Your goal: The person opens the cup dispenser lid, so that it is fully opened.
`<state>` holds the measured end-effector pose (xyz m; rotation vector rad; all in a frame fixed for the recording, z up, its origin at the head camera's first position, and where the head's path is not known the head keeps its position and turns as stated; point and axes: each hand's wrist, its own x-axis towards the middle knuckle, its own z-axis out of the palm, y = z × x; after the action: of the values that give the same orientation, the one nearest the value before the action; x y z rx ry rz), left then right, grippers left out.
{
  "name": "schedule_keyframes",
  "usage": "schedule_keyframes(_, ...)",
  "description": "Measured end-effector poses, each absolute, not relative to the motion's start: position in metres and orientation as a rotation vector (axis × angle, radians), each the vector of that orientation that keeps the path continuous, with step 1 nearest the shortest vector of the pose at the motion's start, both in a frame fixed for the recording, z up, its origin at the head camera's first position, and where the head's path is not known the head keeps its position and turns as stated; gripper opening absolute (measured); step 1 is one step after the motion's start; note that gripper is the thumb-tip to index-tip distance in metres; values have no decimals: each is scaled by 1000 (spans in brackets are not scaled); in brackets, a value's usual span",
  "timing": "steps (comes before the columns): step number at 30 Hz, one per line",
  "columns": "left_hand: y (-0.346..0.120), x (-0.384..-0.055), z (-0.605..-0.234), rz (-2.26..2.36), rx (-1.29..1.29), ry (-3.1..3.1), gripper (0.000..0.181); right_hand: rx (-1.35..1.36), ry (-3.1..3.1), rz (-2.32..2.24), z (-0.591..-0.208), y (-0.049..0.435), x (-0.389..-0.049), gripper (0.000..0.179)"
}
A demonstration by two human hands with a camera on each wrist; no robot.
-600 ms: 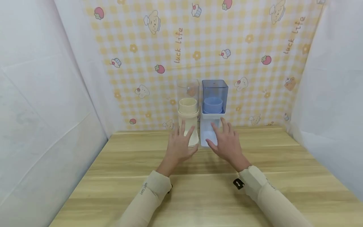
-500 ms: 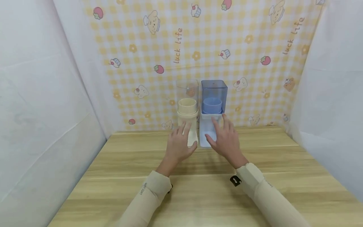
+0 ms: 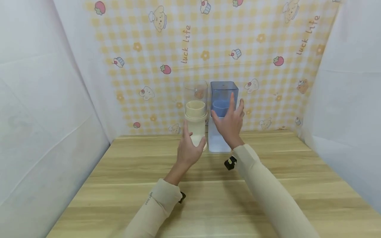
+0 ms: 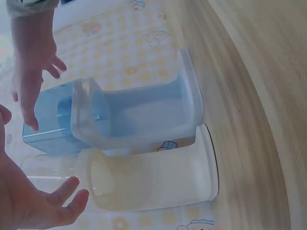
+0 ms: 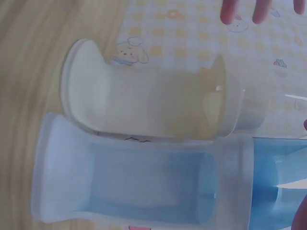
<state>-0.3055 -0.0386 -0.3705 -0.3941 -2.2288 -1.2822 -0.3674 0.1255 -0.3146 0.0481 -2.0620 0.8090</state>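
Blue tank (image 3: 218, 95): right hand (image 3: 230, 125) now raised before it.
Left hand (image 3: 189, 150) is held lower-left of it; all fingers (image 3: 232, 101) relaxed, nothing yet gripped.

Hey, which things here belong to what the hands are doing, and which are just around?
Likely part of the work:
left hand
right hand
clear-topped cream stand
blue-topped stand

Just around:
wooden table
checked cloth
white sheets
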Motion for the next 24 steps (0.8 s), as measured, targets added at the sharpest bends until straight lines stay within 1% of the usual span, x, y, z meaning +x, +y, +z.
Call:
schedule_keyframes(5,-39,-302,-367,-1366,-396,-2184,94,-38,-2101,916,-298,116,-382,105)
schedule_keyframes(9,-41,-299,-368,-1397,-454,-2122,87,-49,-2078,975,-293,110,-388,108)
schedule_keyframes(16,-47,-296,-367,-1421,-573,-2010,73,-89,-2083,978,-293,110,-399,105)
schedule_keyframes(24,-56,-294,-369,-1424,-723,-1859,74,-103,-2094,917,-302,118,-409,113)
